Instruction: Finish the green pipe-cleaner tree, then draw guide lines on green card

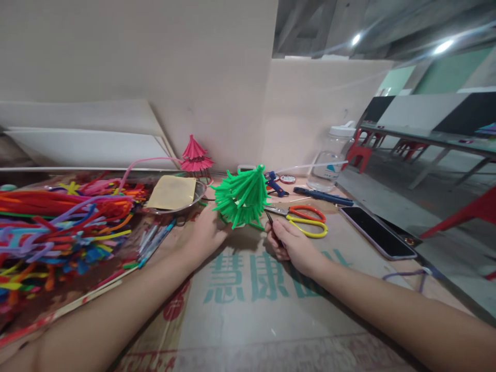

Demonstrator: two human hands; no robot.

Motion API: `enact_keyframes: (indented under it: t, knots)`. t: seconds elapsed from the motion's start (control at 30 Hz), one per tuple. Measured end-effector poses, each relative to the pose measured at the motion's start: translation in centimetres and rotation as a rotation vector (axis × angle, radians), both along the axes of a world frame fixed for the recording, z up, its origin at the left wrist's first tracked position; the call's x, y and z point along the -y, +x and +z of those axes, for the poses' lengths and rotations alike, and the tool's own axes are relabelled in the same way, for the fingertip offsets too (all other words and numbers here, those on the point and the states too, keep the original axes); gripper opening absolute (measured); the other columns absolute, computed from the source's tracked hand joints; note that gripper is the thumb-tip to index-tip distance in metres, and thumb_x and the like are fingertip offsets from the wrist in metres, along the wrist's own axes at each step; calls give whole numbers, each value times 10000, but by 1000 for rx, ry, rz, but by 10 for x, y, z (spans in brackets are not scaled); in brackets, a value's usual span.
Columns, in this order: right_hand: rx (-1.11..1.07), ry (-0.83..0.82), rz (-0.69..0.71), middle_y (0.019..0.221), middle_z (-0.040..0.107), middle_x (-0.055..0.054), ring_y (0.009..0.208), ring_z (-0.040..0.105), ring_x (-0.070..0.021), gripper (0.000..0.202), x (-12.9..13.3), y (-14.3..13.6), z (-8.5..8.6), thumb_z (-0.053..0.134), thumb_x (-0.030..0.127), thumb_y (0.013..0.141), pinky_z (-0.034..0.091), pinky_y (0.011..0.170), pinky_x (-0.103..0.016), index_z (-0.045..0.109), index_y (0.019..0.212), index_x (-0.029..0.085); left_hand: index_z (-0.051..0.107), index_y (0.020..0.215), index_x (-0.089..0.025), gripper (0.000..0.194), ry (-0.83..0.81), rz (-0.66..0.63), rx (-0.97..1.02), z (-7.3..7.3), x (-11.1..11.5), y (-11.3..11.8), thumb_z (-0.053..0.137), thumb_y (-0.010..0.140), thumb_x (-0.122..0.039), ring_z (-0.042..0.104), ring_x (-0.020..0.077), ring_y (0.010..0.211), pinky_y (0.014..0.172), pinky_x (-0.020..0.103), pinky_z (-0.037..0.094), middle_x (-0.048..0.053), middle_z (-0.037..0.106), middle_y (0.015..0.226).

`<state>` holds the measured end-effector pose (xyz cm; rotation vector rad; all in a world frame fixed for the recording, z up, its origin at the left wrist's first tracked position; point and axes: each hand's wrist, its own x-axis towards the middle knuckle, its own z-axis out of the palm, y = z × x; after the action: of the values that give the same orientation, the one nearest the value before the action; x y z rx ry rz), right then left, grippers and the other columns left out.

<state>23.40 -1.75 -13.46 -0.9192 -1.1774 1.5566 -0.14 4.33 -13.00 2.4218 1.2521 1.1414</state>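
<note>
Table (442, 294) | printed covering (232, 330) | fuzzy-stick heap (58, 232) | pens (158, 242) | orange-and-yellow scissors (288, 212) | phone (377, 232) | clear bottle (325, 168)

Craft workspace, scissors (289, 211), pipe cleaners (62, 232) (heaped)

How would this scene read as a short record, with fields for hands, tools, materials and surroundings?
Left hand: at the green fuzzy tree, fingers partly hidden behind it
Right hand: holds a thin dark tool beside the tree
Tools: scissors, blue glue gun
Materials: colourful fuzzy stems, on the left
Surroundings: pink tree farther back, clear bottle, phone
</note>
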Motion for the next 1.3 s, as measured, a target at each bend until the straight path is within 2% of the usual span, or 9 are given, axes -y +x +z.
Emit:
enact_keyframes:
  t: [0.17,0.4,0.6,0.8,0.97,1.13,1.3]
  knots:
    - [-7,-29,23,563,403,106,419,217,-40,552,4,-1,2,700,719,787,139,382,-175,506,887,212,653,1125,-217,295,11,-17,11,-3,-5,1,621,833,-194,620,314,1240,1083,492,500,120,693,1261]
    - [-30,-140,124,555,445,111,370,203,-23,538,14,-4,7,718,689,786,134,360,-184,530,935,207,606,1227,-224,363,67,19,14,-7,-6,-3,633,876,-310,582,328,1264,1101,506,477,138,641,1290]
    - [-78,-202,108,526,455,112,372,214,-22,514,16,-5,9,762,639,768,129,358,-172,539,913,199,618,1216,-203,331,110,-26,24,-8,-6,-3,619,896,-287,583,325,1262,1084,506,481,131,642,1288]
    - [-98,-249,94,512,472,113,372,231,-16,584,19,-8,10,824,650,683,136,351,-156,559,921,187,610,1198,-186,311,127,-52,34,-4,-4,-1,620,904,-288,583,323,1268,1092,500,478,137,645,1277]
    - [-102,-261,72,501,469,117,368,234,-14,616,19,-9,11,852,662,636,150,348,-152,538,888,197,593,1241,-183,377,167,-49,7,-5,-4,-2,642,872,-248,587,332,1259,1064,507,498,142,642,1282]
    - [-107,-252,78,501,471,116,365,229,-13,607,20,-9,12,857,656,639,148,345,-153,523,863,201,623,1176,-175,297,179,-59,-18,-3,-3,-2,605,884,-226,599,331,1230,1047,514,503,140,656,1233]
    - [-113,-257,73,490,458,117,360,222,-15,583,18,-9,11,859,638,645,139,344,-158,515,824,204,620,1178,-176,302,178,-64,-13,0,-1,0,590,881,-220,605,336,1217,1042,527,507,149,654,1250]
